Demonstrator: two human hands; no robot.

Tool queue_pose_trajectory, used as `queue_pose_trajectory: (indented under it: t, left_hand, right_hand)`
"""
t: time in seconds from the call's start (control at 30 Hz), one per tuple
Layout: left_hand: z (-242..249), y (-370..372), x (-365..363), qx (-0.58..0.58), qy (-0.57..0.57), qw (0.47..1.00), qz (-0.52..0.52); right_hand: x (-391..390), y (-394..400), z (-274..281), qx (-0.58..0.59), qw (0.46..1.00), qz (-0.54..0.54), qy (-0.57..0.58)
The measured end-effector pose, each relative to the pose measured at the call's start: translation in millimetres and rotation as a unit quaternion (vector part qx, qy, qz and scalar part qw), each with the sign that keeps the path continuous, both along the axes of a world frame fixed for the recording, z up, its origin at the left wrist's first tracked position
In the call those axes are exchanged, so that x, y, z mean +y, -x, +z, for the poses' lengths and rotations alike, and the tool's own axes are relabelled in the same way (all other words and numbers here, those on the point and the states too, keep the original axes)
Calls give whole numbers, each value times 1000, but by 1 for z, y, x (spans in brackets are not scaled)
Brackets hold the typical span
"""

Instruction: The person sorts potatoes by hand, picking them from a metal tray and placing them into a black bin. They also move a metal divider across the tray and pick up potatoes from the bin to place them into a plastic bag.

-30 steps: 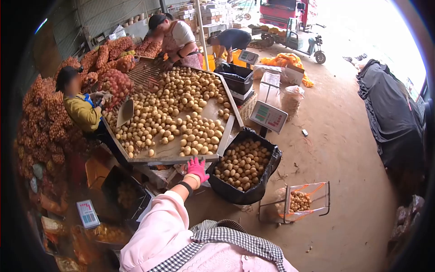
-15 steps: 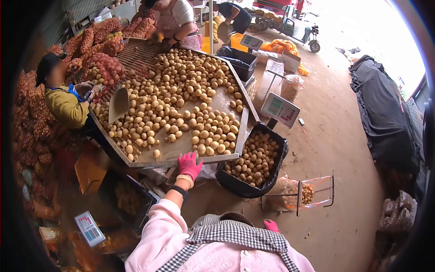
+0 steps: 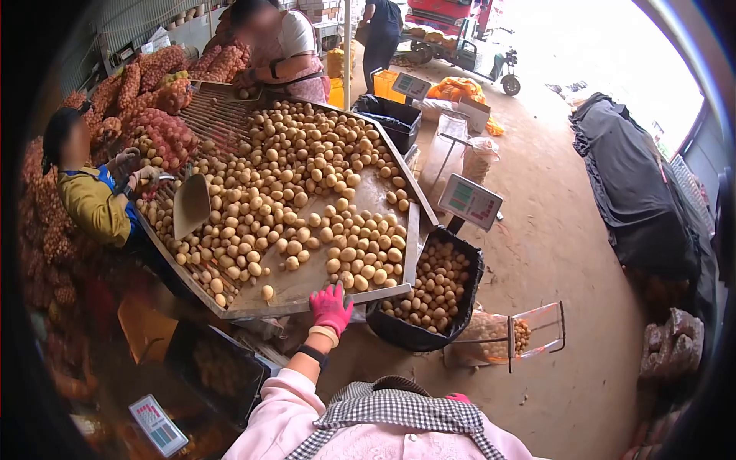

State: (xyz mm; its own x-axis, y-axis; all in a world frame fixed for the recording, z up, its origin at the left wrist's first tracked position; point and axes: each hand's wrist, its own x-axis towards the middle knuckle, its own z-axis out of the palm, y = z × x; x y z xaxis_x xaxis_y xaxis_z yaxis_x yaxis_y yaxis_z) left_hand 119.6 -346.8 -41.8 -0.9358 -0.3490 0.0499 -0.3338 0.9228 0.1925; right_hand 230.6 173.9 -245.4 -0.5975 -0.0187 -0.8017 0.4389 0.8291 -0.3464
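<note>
My left hand (image 3: 331, 308), in a pink glove, rests on the front rim of the sorting table (image 3: 280, 307), fingers spread and holding nothing. Loose potatoes (image 3: 360, 253) lie just beyond the fingertips, and many more cover the tabletop. Of my right hand (image 3: 458, 398) only a sliver of pink glove shows beside my body; its fingers are hidden. To the right of my left hand, a black-lined bin (image 3: 418, 337) full of potatoes stands against the table's corner.
A co-worker (image 3: 96, 199) at left has a scoop (image 3: 192, 205) over the potatoes. Another person (image 3: 295, 57) stands at the far side. Scales (image 3: 471, 201) rise beside the bin; a wire frame with a bag (image 3: 512, 337) stands on the floor. Filled net bags (image 3: 161, 134) are piled at left.
My view has shifted slightly. My left hand stays on the rim. My right hand has slipped mostly out of sight. The far background person has straightened up, and the far-side co-worker has moved.
</note>
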Motion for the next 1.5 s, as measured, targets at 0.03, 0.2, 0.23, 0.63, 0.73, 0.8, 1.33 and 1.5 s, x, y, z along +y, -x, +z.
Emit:
queue_pose_trajectory:
  t: [0.03,0.2,0.23,0.63,0.73,0.8,1.33,1.5]
  left_hand:
    - [1,0,0,-5,6,1000,1]
    - [-5,-1,0,13,18,1000,3]
    - [-5,-1,1,13,20,1000,6]
    - [6,2,-5,-60,9,998,-15]
    - [8,3,-5,-78,-2,997,-20]
    - [4,2,-6,-69,2,997,-22]
    - [-6,57,-79,-44,-304,940,148]
    - [-29,135,-84,-8,-303,941,151]
  right_hand:
    - [-3,4,-1,4,1000,-2,13]
    - [-35,28,57,22,994,-88,63]
    - [-39,31,63,28,991,-106,71]
    - [-38,19,12,68,996,56,-4]
    - [-72,36,33,117,991,0,65]
    - [-90,56,19,140,980,-47,134]
    - [-299,285,199,470,840,-19,269]
    - [-339,360,200,511,819,238,102]
